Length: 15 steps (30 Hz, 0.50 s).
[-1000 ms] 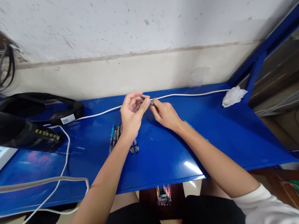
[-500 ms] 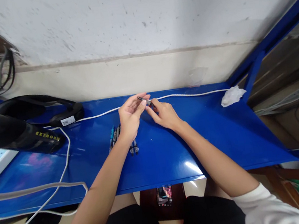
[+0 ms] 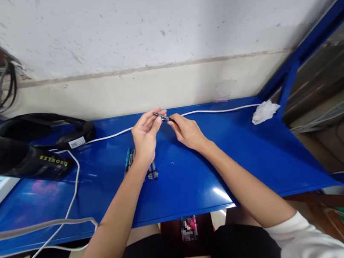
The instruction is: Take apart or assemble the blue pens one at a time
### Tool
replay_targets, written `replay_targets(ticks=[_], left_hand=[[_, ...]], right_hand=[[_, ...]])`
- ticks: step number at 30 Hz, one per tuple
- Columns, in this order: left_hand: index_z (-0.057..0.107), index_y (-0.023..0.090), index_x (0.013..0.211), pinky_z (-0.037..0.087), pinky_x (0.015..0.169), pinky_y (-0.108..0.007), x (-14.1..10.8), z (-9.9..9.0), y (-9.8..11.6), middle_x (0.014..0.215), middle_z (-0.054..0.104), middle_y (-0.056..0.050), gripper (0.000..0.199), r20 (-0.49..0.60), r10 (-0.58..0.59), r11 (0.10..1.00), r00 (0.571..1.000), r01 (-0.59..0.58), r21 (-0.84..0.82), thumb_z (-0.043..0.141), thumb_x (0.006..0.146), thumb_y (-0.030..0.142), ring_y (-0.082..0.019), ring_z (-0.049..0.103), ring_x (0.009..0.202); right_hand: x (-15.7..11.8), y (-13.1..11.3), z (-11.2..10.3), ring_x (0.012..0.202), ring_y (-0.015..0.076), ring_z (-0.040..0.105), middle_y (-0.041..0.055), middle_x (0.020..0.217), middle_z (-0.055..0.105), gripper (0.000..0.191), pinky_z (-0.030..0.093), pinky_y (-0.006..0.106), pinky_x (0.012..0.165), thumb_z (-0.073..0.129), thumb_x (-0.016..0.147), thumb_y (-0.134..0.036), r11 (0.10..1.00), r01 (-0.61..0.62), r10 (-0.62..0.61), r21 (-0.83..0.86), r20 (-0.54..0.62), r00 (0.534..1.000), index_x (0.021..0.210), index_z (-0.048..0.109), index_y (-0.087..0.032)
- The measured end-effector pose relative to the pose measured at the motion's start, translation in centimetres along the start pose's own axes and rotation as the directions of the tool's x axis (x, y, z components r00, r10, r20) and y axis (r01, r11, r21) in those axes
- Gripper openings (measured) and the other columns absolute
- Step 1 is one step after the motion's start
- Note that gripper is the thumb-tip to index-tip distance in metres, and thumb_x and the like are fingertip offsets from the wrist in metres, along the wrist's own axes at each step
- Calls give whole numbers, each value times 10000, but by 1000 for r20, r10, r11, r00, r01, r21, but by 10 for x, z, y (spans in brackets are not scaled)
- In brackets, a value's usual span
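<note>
A dark pen with a greyish middle (image 3: 163, 117) is held over the back of the blue table, slanting down to the right. My left hand (image 3: 146, 136) pinches its left part between thumb and fingers, the other fingers loosely extended. Closed round its right end is my right hand (image 3: 188, 130), which hides that tip. Under my left wrist lie several pens, partly covered by the forearm. Among them are a teal pen (image 3: 127, 158) and clear-ended pens (image 3: 153, 174) pointing toward me.
A black bottle (image 3: 31, 161) leans in at the left, beside a black headset-like strap (image 3: 75, 132). White cables (image 3: 77, 177) cross the table's left side. Crumpled white tissue (image 3: 264, 112) lies at the back right. Behind the blue table (image 3: 187, 187) rises a wall.
My hands have drawn slightly apart, and more of the pen's middle shows between them. The view has shifted a little.
</note>
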<state>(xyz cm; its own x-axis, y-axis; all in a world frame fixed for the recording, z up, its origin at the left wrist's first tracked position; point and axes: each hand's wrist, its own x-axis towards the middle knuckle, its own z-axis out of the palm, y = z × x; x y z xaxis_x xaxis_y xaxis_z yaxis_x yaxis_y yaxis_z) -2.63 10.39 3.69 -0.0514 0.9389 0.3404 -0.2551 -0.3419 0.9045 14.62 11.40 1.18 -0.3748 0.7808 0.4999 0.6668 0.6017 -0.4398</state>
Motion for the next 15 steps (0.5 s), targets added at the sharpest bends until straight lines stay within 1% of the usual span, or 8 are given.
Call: replay_targets(ticks=[3,6,8,10,12,14,15], left_hand=[[777,227,1116,595,1010,-412,0,2,0,1152,811,-107,291,-45,25,998,999,-23,54,845,897,405,-269,753,1146],[771,217,1014,605,935,-355,1,2,-3,1015,804,-71,253,-117,48,995,992,-36,96,875,872,398,-217,770,985],[754,213,956,605,897,-328,2,1,-4,952,785,-49,246,-147,53,994,988,-38,102,889,860,396,-190,759,912],[745,220,985,603,904,-325,2,0,-4,1000,787,-55,263,-118,38,997,992,-30,68,896,854,391,-195,758,956],[743,231,1106,600,952,-348,1,1,-2,1124,794,-84,321,-47,13,1000,999,-12,26,885,867,392,-224,754,1081],[733,231,1201,592,999,-378,-1,3,1,1214,790,-111,369,3,-4,1000,1000,4,21,853,898,406,-251,737,1179],[736,225,1203,590,1006,-385,-2,4,1,1223,790,-118,362,7,-5,999,1000,5,33,837,912,416,-258,735,1194]], right_hand=[[0,1,0,849,200,670,79,1081,731,307,387,289,670,330,1179,-422,1000,-16,16,-25,3,1000,1190,564,-222],[1,-2,-2,912,208,688,90,1135,734,323,416,289,697,341,1176,-432,999,1,-1,-33,-16,1000,1244,573,-217],[1,-5,-3,966,214,691,96,1168,725,338,431,291,718,326,1180,-419,999,19,-20,-39,-24,1000,1296,570,-216],[2,-5,-3,961,213,686,101,1167,714,348,422,294,701,303,1184,-396,998,27,-28,-59,-26,999,1304,575,-214],[2,-4,-3,917,209,678,105,1162,705,340,399,297,664,309,1184,-388,996,21,-24,-83,-30,999,1273,586,-211],[2,-2,-3,896,207,674,108,1164,704,315,384,296,650,331,1181,-389,996,19,-21,-88,-32,999,1237,585,-210],[2,-1,-2,893,207,676,106,1156,708,300,381,293,651,341,1180,-388,997,20,-22,-81,-31,999,1220,580,-212]])
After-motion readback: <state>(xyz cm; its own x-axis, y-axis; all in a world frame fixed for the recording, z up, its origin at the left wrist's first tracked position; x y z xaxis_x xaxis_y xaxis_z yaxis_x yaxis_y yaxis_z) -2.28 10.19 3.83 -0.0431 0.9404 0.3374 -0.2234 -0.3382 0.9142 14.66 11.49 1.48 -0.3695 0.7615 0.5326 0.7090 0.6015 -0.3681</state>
